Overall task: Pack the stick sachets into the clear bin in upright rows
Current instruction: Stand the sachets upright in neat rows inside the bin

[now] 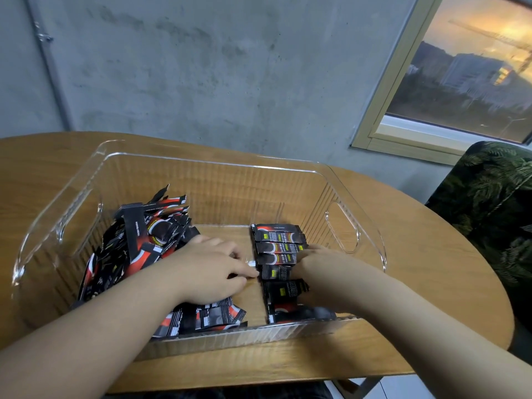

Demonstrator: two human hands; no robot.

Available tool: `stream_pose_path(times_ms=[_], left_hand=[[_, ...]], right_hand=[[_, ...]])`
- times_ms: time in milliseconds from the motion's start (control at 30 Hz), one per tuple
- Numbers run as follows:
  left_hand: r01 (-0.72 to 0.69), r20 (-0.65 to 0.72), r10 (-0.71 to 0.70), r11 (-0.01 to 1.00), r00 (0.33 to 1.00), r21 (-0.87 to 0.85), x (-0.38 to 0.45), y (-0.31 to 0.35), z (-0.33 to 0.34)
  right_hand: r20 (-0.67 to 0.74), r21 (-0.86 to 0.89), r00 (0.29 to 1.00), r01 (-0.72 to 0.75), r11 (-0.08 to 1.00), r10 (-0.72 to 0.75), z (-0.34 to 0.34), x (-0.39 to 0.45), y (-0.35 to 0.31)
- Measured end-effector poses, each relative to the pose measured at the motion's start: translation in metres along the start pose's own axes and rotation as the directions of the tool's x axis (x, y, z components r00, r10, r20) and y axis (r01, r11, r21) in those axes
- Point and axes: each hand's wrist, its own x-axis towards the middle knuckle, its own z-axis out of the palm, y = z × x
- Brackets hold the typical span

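Bin (201,180): on table (43,168), before wall (201,67).
Loose sachets (135,240): heaped in bin's left half.
Row (280,254): in bin's right half, along right wall.
Left hand (213,269): in bin, between heap and row.
Right hand (322,269): on row's right ends.
Window (460,76): behind, right.
Chair (495,203): right of table.

sachets (277,247) black, red, white | table (34,174) brown woodgrain | chair (489,197) dark green leaf-print
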Motion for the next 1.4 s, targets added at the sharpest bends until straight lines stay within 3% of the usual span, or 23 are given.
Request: stream_pose_path(times_ms=[500,667,867,1167,1400], left_hand=[[0.005,-0.013,-0.006,0.999,1.000,-0.034,-0.0030,0.0032,-0.0046],[0.005,-0.015,-0.005,0.999,1.000,-0.037,-0.0034,0.0032,-0.0039],[0.006,-0.001,-0.006,0.999,1.000,-0.037,-0.0027,0.0029,-0.0039],[0.006,-0.002,-0.006,0.999,1.000,-0.033,-0.0031,0.0031,-0.0043],[0.007,-0.002,-0.007,0.999,1.000,-0.042,-0.0035,0.0031,-0.0042]], right_hand=[[-0.046,0.054,0.999,-0.023,0.998,0.025,0.0094,0.0016,-0.0006],[-0.124,0.019,0.992,-0.011,1.000,0.013,0.0076,0.0001,0.0014],[-0.087,-0.010,0.996,0.002,1.000,-0.003,0.0098,-0.0019,-0.0006],[-0.030,0.130,1.000,0.001,0.991,0.003,0.0087,-0.0008,0.0012],[-0.006,0.144,1.000,-0.013,0.990,0.014,0.0097,0.0018,0.0013]])
